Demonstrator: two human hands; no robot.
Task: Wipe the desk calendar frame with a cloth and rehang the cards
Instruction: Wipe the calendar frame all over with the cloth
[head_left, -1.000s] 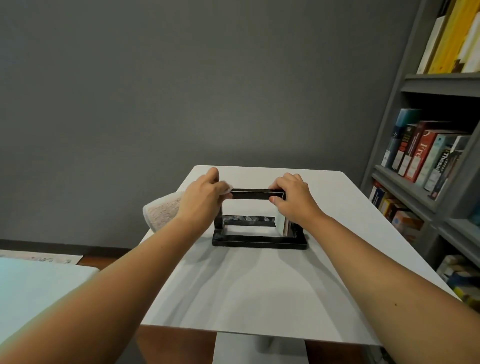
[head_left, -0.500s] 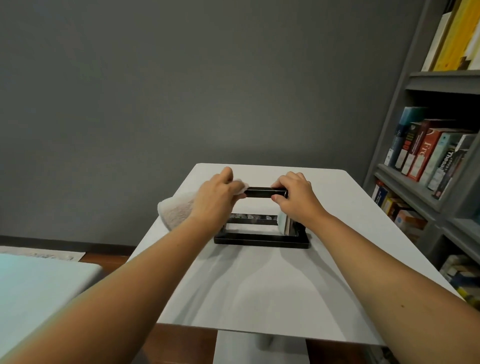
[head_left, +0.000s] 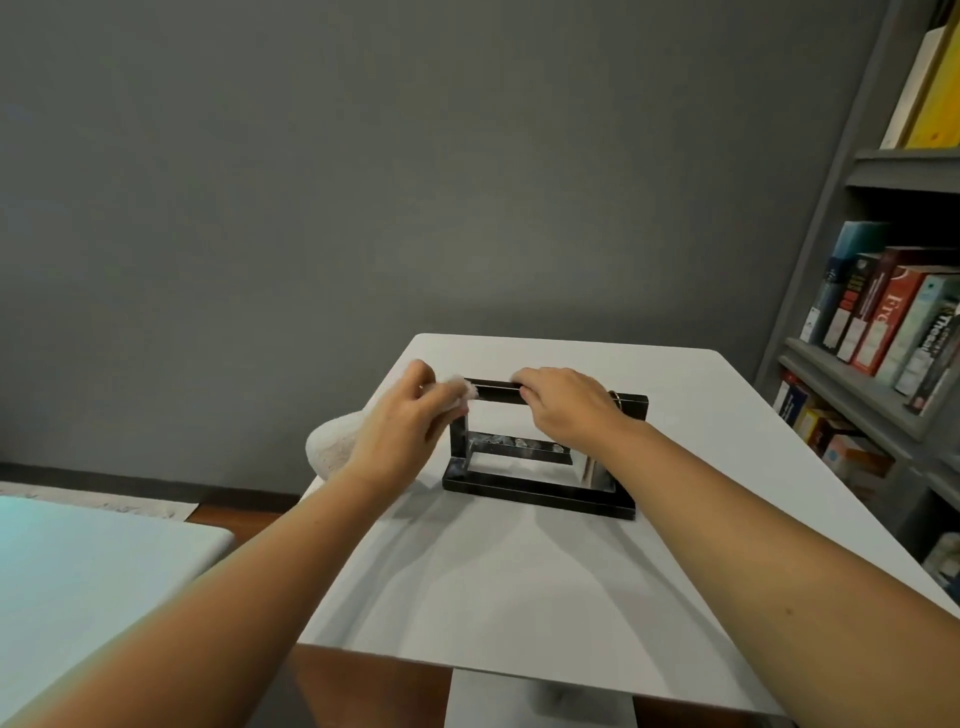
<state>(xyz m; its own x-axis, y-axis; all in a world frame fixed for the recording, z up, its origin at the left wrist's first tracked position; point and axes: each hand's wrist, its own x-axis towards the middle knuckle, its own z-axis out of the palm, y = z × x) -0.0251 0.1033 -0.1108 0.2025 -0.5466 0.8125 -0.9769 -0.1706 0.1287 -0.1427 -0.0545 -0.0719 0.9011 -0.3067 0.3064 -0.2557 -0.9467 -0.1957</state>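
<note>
The calendar frame, stood on the white surface with its top bar gripped by the right hand and a cloth clamped in the left hand's fingers, could be tipped if rubbed too hard.

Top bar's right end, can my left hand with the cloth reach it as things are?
Probably not by sliding: the right hand grips the top bar between the cloth in the left hand and that end, where a ring sits.

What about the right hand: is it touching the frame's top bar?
Touching. The head view shows the right hand curled over the calendar frame at its top bar, with no gap visible.
</note>
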